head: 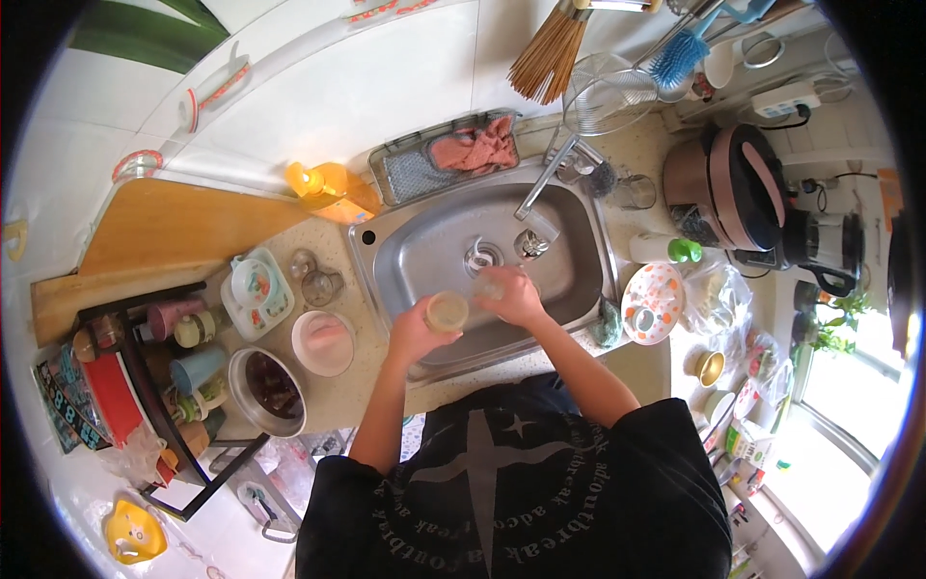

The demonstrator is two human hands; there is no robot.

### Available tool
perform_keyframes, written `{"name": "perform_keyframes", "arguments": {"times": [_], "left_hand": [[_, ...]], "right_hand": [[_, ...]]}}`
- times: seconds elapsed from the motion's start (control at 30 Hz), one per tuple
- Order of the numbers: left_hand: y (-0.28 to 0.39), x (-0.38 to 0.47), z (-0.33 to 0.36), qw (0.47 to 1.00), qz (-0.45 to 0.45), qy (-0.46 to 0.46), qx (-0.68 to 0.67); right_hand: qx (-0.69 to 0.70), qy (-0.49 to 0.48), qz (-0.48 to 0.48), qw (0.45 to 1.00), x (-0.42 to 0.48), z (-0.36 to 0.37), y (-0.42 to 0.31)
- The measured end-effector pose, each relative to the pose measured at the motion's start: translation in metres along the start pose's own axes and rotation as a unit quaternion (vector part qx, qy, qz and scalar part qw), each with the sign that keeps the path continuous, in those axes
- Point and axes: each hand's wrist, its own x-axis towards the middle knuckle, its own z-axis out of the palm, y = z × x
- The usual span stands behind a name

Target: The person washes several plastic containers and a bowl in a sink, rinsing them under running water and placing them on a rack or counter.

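Over the stainless steel sink [419, 260], my left hand [414, 334] grips a cloudy, yellowish cup or jar [447, 313] with its round end facing up. My right hand [519, 295] is closed around a small pale, translucent thing [490, 284], blurred and partly covered by the fingers. The two hands are close together but apart. Beyond them, the drain [481, 255] has a whitish ring-shaped piece on it. A clear glass vessel [537, 242] lies in the basin near the spout of the metal faucet [539, 184].
Left of the sink are drinking glasses [318, 287], a white bowl [323, 363], a metal pot [239, 387] of dark contents and a divided plate [278, 315]. An orange pump bottle [336, 194] stands behind. A spotted plate [662, 289] and a rice cooker [731, 188] are right.
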Motion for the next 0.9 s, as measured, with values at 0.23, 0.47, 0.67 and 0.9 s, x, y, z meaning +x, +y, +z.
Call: {"name": "perform_keyframes", "arguments": {"times": [0.23, 0.47, 0.67, 0.9], "left_hand": [[-0.015, 0.004, 0.006, 0.999, 0.025, 0.023, -0.023], [-0.026, 0.007, 0.006, 0.983, -0.122, -0.006, -0.137], [-0.036, 0.008, 0.006, 0.965, -0.162, -0.040, -0.200], [-0.057, 0.009, 0.012, 0.948, -0.217, -0.059, -0.225]], "right_hand": [[0.003, -0.044, 0.050, 0.998, -0.003, -0.006, -0.012], [0.116, -0.095, 0.127, 0.980, -0.004, 0.006, 0.006], [0.264, -0.209, 0.314, 0.888, 0.003, 0.004, -0.006], [0.249, -0.232, 0.378, 0.861, 0.005, 0.003, -0.014]]}}
